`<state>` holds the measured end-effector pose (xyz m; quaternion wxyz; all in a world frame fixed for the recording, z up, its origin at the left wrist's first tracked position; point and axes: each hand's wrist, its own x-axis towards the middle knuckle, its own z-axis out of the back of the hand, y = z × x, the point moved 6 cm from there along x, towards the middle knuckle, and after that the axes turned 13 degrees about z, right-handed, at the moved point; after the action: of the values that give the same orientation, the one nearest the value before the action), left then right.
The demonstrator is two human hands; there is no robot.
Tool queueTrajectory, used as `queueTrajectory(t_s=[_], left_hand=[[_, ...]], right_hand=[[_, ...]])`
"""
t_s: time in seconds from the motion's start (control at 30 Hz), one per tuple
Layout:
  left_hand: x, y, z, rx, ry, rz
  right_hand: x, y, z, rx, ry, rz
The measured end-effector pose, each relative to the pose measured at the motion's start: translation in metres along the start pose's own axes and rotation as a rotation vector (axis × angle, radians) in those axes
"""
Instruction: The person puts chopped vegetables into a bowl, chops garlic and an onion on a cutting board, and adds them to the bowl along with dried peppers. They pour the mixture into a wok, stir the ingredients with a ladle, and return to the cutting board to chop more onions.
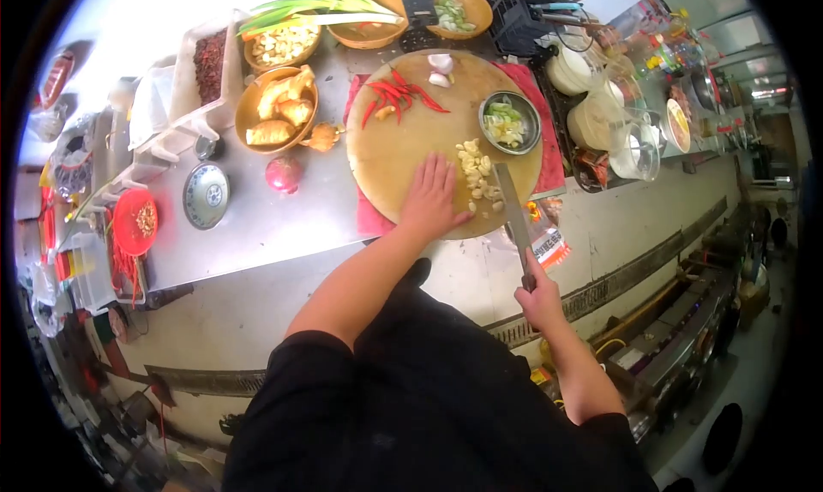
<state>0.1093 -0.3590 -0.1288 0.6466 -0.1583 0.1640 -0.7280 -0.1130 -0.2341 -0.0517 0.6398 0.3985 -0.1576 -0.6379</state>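
Note:
My left hand (431, 199) lies flat on the round chopping board (386, 162), fingers stretched out and nothing held. My right hand (540, 302) is wrapped round the handle of a cleaver (512, 209), whose blade stands edge-on at the board's right front. Between the hand and the blade lies a pile of pale garlic pieces (473, 168), with a few more toward the front rim. Red chillies (399, 93) and whole garlic bulbs (441, 63) sit farther back on the board. A metal bowl (536, 123) of chopped scallion (504, 125) stands at its right.
A red cloth (549, 159) shows beneath the board. To the left are a bowl of ginger (283, 106), a red onion (284, 175), a patterned dish (206, 195) and a red plate (135, 220). Scallions (326, 12) lie across bowls behind. Containers (591, 119) crowd the right side.

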Motion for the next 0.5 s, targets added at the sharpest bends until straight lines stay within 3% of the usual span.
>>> queueTrajectory(t_s=[0.13,0.17,0.27,0.4,0.5], left_hand=[[0.02,-0.017,0.0,-0.035,-0.032,-0.103],[0.017,-0.024,0.003,0.004,0.002,-0.135],[0.014,-0.033,-0.008,0.028,0.04,-0.192],[0.04,-0.032,-0.018,0.068,-0.058,-0.128],[0.067,-0.016,-0.01,0.067,-0.039,-0.117]], right_hand=[[0.017,-0.003,-0.017,0.181,0.014,-0.055],[0.02,0.004,-0.023,0.368,0.094,-0.212],[0.034,0.018,-0.03,0.571,0.103,-0.181],[0.052,0.011,-0.018,0.445,0.024,-0.093],[0.076,0.016,-0.015,0.356,0.086,-0.07]])
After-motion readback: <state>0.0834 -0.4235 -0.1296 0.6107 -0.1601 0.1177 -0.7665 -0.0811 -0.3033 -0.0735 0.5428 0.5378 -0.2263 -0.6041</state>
